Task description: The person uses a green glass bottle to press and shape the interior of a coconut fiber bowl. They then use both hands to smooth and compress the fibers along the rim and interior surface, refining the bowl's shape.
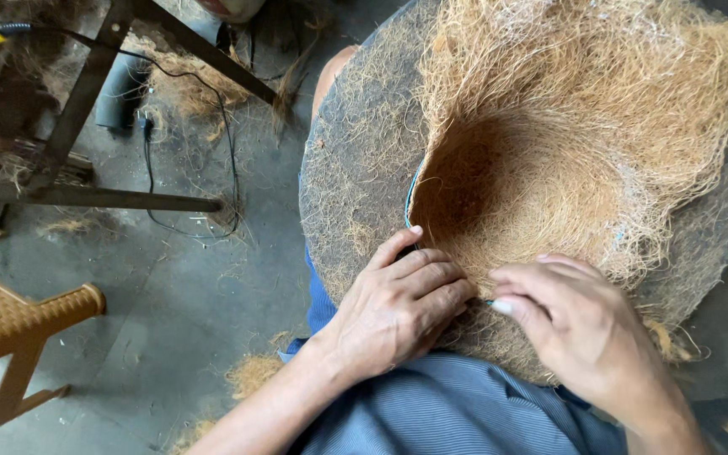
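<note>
Fingers (pixel 431 274) of the left hand (pixel 398 307) lie curled and pressed flat on the near rim of a bowl-shaped coconut-fibre basket (pixel 541 185), with the thumb pointing up toward a thin blue-green wire (pixel 412 195) that runs along the basket's inner edge. Just beside it, the right hand (pixel 579 324) pinches the same rim, its fingertips bunched together on the fibre; whether a small tool sits between them cannot be told. The two hands are almost touching.

Seen from above, the basket is a deep hollow of loose golden-brown fibre, and its hollow holds nothing but its own matted lining. Shaggy strands stick out along its far and right edges. It rests on a round, flat, grey-brown fibre disc (pixel 351 160), which lies across the person's lap, over blue striped clothing (pixel 457 413).

To the left is a grey concrete floor (pixel 179 295) scattered with fibre scraps. A black cable (pixel 231 160) trails across it under a dark metal frame (pixel 86 198). A tan plastic stool (pixel 18 329) stands at the lower left.
</note>
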